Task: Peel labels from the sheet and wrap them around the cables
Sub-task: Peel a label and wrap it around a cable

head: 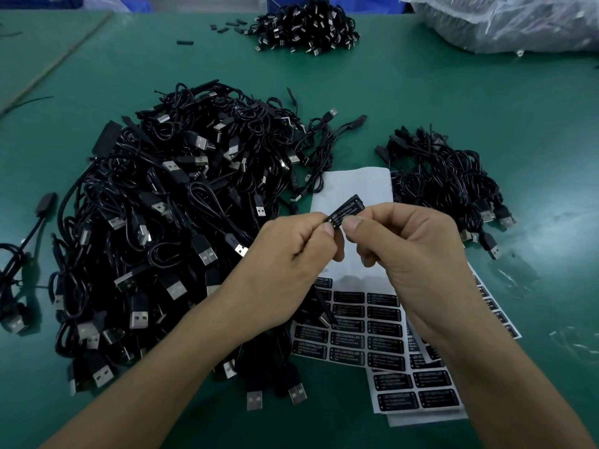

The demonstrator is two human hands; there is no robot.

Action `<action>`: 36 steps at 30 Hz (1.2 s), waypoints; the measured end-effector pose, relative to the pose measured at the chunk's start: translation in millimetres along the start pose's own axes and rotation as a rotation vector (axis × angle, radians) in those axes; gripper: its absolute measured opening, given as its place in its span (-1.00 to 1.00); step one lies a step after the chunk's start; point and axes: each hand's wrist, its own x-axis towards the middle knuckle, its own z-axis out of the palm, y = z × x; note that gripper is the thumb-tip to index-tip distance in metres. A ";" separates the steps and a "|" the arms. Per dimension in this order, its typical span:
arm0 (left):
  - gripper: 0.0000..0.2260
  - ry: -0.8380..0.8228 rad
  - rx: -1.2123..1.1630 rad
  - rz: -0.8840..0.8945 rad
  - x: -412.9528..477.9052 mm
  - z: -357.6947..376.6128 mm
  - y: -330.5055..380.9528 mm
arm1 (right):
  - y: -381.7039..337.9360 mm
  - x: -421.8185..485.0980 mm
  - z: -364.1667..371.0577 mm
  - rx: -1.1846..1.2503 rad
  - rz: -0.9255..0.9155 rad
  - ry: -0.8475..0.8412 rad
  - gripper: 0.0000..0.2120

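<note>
My left hand (291, 251) and right hand (411, 251) both pinch one peeled label (348, 210) above the sheet (356, 186). I can't see whether a cable is inside. Next, I'd fold it closed squarely.

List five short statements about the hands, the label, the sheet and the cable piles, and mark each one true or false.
1. The left hand and the right hand both pinch one black label. True.
2. The label sheet is full of labels from top to bottom. False: its upper part is bare backing, and labels remain only on the lower part.
3. The largest cable pile lies left of the sheet. True.
4. No cables lie right of the sheet. False: a smaller pile lies there.
5. The table mat is red. False: it is green.
</note>
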 end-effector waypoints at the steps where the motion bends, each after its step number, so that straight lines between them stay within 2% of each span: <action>1: -0.68 -0.001 0.001 0.000 0.2 0.1 -0.2 | -0.2 0.0 0.2 -0.002 -0.001 -0.002 -0.76; 30: -0.70 0.014 0.042 0.023 0.4 0.8 0.3 | -1.4 -2.1 2.7 0.015 0.043 0.070 -0.83; 36: -0.70 0.011 0.054 0.029 0.2 0.4 0.4 | -2.7 -2.7 3.5 -0.003 0.016 0.078 -0.77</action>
